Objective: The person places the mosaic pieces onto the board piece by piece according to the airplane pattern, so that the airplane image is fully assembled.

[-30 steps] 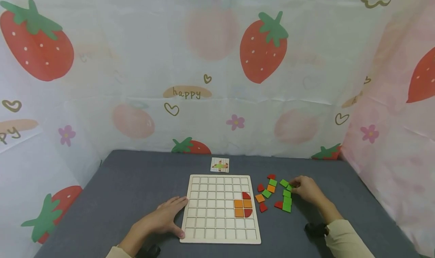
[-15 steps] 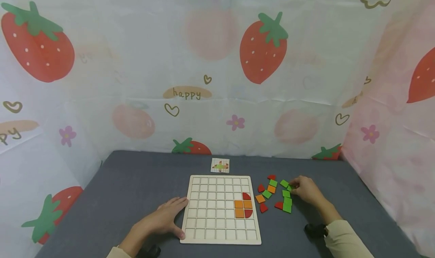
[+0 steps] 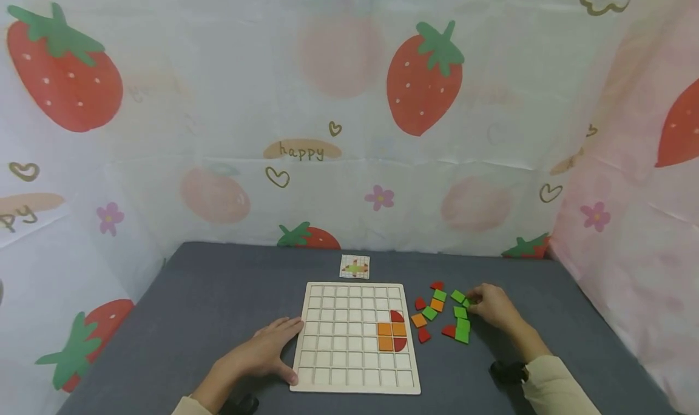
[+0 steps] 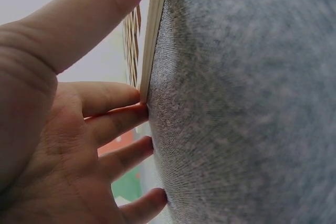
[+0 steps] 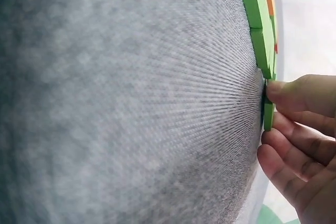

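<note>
My left hand (image 3: 266, 348) lies at the left side of a pale wooden grid board (image 3: 331, 360). Its fingers are spread and straight, touching the board's edge (image 4: 155, 30), with the thumb at the near corner. My right hand (image 3: 494, 306) pinches a small green square tile (image 5: 269, 115) between thumb and fingers, low over the cloth. Close by lie more green tiles (image 3: 462, 330), seen also in the right wrist view as a green row (image 5: 252, 1). On the board's right side sit orange squares (image 3: 384, 329) and red quarter-round pieces (image 3: 397, 316).
Between the board and my right hand lie loose orange (image 3: 418, 320) and red tiles (image 3: 424, 335). A small picture card (image 3: 355, 267) with a coloured pattern lies behind the board. Dark grey cloth (image 3: 240, 293) covers the table, and a strawberry-print curtain (image 3: 327, 202) stands around it.
</note>
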A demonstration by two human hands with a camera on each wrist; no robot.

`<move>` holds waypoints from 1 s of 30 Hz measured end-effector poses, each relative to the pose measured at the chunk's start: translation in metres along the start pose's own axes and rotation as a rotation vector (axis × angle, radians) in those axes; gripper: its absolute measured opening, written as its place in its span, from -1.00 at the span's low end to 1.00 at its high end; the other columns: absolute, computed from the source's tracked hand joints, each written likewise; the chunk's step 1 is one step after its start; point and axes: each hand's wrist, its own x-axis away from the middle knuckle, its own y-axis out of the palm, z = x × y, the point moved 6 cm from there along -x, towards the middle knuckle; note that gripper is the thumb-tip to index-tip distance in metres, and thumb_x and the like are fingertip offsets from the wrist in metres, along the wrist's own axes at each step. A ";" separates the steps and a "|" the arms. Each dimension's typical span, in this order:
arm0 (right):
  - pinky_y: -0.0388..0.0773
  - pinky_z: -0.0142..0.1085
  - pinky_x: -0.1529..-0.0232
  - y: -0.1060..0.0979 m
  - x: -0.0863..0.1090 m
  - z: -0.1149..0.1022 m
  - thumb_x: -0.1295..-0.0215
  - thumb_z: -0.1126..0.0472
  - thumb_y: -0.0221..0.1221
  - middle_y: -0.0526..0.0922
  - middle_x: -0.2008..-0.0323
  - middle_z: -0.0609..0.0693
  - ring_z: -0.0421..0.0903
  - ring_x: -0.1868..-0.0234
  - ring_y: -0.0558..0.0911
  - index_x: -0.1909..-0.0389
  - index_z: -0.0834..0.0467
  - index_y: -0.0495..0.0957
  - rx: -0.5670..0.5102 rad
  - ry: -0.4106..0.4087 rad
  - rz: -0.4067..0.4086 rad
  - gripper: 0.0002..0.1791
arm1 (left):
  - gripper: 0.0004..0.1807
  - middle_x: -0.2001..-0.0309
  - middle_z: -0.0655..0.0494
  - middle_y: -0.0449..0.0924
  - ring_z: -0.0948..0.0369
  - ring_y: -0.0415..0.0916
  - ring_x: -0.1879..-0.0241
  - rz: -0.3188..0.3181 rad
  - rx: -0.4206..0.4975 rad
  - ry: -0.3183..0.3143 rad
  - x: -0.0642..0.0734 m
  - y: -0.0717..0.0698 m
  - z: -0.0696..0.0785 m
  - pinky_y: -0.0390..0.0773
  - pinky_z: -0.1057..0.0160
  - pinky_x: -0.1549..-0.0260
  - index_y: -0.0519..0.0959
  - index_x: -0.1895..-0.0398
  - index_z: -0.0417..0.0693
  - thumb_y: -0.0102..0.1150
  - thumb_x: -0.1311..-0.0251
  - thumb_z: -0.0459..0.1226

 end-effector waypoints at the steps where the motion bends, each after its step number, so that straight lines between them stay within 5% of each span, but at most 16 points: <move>1: 0.59 -0.10 0.25 0.000 0.001 0.000 -0.15 0.36 0.28 0.63 0.21 0.20 0.05 0.22 0.60 0.10 0.41 0.64 -0.002 0.002 0.000 -0.70 | 0.15 -0.46 -0.21 0.20 -0.24 0.02 -0.47 -0.005 0.000 -0.001 0.000 0.001 0.000 0.07 -0.40 -0.29 0.24 -0.42 -0.29 0.57 0.31 -0.04; 30: 0.40 -0.29 0.36 -0.002 0.020 -0.051 -0.16 0.33 0.30 0.57 0.31 0.03 -0.14 0.33 0.41 0.07 0.35 0.65 -0.050 -0.114 0.063 -0.70 | 0.14 -0.46 -0.19 0.19 -0.22 0.01 -0.48 -0.010 -0.008 -0.030 0.001 -0.003 0.005 0.06 -0.38 -0.30 0.24 -0.42 -0.28 0.58 0.30 -0.08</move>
